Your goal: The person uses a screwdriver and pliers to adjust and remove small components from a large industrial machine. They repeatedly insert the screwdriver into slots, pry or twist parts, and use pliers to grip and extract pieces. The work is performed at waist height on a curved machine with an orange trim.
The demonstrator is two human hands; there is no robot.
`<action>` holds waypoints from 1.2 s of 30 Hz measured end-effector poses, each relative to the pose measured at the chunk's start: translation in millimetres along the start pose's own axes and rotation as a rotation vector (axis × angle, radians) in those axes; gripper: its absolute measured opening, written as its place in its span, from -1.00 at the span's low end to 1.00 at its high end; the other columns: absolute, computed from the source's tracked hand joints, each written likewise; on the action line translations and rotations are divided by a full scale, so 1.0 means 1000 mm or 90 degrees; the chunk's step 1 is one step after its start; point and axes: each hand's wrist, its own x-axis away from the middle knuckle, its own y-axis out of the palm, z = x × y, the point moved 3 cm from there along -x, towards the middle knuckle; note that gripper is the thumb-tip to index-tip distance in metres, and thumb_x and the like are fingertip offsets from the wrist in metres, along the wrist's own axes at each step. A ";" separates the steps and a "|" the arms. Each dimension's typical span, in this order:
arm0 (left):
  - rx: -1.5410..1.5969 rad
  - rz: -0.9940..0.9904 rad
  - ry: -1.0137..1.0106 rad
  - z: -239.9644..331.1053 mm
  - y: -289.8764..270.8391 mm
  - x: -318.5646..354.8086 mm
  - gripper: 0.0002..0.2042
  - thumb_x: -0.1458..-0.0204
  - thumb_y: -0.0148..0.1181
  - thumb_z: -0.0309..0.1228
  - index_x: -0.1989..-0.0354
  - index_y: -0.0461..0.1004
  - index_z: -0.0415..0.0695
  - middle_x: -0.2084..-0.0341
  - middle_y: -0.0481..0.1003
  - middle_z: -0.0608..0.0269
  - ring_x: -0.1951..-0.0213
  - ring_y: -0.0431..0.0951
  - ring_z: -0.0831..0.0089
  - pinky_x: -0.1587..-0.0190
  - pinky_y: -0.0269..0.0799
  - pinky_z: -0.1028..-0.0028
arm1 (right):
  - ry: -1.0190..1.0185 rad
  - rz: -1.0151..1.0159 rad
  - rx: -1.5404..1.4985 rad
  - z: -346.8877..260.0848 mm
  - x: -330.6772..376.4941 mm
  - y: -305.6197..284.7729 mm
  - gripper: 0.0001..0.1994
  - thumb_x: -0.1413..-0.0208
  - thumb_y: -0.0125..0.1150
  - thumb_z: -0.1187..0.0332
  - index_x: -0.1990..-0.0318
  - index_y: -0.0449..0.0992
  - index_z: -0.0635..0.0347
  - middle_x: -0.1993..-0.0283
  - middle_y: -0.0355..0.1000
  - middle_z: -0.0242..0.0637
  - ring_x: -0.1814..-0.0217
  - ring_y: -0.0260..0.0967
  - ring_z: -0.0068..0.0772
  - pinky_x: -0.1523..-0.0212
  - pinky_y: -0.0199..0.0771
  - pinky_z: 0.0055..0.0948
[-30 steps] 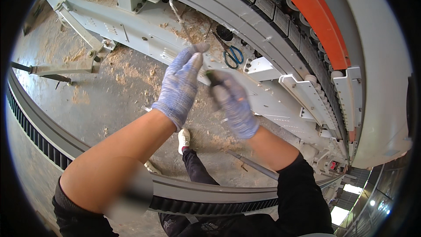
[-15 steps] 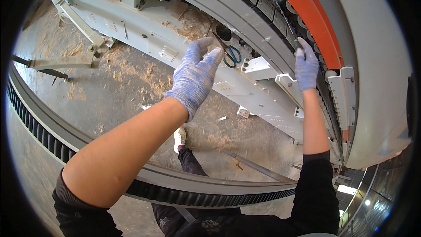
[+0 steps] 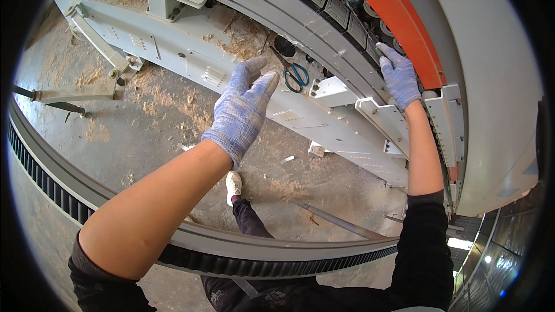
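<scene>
My left hand [image 3: 240, 112], in a blue-and-white knit glove, hovers over the pale machine frame with thumb and fingers apart and nothing visible in it. Just right of its fingertips, scissors with blue handles [image 3: 296, 78] lie on the frame's ledge among wood shavings. My right hand [image 3: 400, 78], gloved alike, reaches to the curved row of black pads [image 3: 357, 32]. Its thumb and forefinger come close together at the pads' edge; whatever is between them is too small to make out. A thin dark line along the pads runs toward these fingertips.
An orange curved guard [image 3: 399, 17] borders the rollers beside my right hand. A grey curved rail with black ribbing [image 3: 231, 260] crosses in front of my body. Shavings and a metal bar [image 3: 335, 219] lie on the floor. A white bracket [image 3: 381, 115] juts out below my right hand.
The view has shifted slightly, so the machine and both hands appear farther left. My right hand has turned, its wrist now angled more to the right. The left hand keeps its shape.
</scene>
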 end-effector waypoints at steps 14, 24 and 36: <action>0.039 0.023 0.015 0.000 0.001 0.003 -0.56 -0.20 0.14 -0.26 -0.20 0.29 -0.16 -0.07 0.42 0.05 -0.09 0.42 0.34 -0.20 0.30 0.42 | 0.048 0.026 0.259 -0.016 0.026 -0.002 -0.62 -0.19 0.02 0.22 -0.17 0.45 -0.24 0.24 0.51 0.05 0.22 0.47 0.06 0.05 0.45 -0.18; -0.067 0.040 0.047 -0.010 0.005 0.003 -0.56 -0.16 0.10 -0.10 -0.17 0.33 -0.02 -0.06 0.46 0.00 -0.06 0.49 0.09 -0.16 0.33 0.26 | 0.009 0.131 0.120 -0.026 0.050 0.015 -0.61 -0.17 -0.04 0.26 -0.15 0.47 -0.05 0.18 0.51 0.05 0.20 0.50 0.00 0.06 0.46 -0.21; -0.069 0.017 0.030 -0.009 0.008 0.009 -0.56 -0.19 0.10 -0.15 -0.18 0.32 -0.07 -0.07 0.43 -0.01 -0.07 0.45 0.14 -0.16 0.32 0.27 | 0.119 0.112 -0.231 0.013 0.018 0.024 -0.64 -0.26 -0.03 0.32 -0.18 0.44 0.02 0.63 0.12 -0.60 0.66 -0.02 -0.79 0.70 0.04 -0.68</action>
